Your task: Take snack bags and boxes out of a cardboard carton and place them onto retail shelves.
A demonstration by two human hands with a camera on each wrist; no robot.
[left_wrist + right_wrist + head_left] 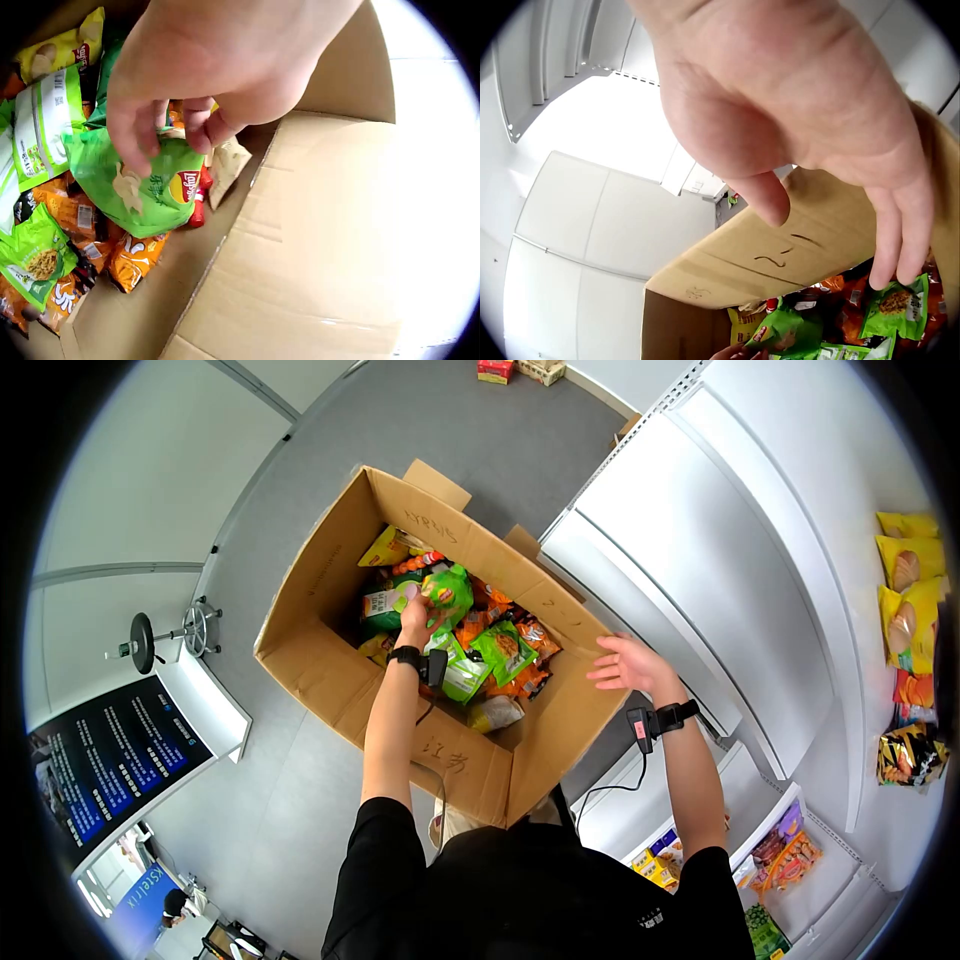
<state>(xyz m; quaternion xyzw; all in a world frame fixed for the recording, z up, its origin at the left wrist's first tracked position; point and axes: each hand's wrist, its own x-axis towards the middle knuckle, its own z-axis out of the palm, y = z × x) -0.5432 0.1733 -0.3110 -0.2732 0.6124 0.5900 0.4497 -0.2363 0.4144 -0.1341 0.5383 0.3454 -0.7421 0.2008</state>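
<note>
My left hand (416, 622) reaches into a large cardboard box (325, 670) filled with snack bags. Thumb and fingers pinch the top edge of a green Lay's chip bag (154, 191), which lies over the other packets in the left wrist view. Beside it are a yellow Lay's bag (61, 51), a white-and-green packet (46, 124) and several orange snack bags (137, 260). My right hand (637, 664), fingers spread and holding nothing, hovers by the box's right edge. A small green packet (900, 306) shows below its fingers in the right wrist view.
White shelving (700, 530) stands right of the box, with yellow chip bags (910, 615) at the far right. Lower shelves near my right elbow carry yellow boxes (657, 868) and snack packets (785, 860). A wheeled stool (170, 635) and a dark sign board (115, 765) are on the left.
</note>
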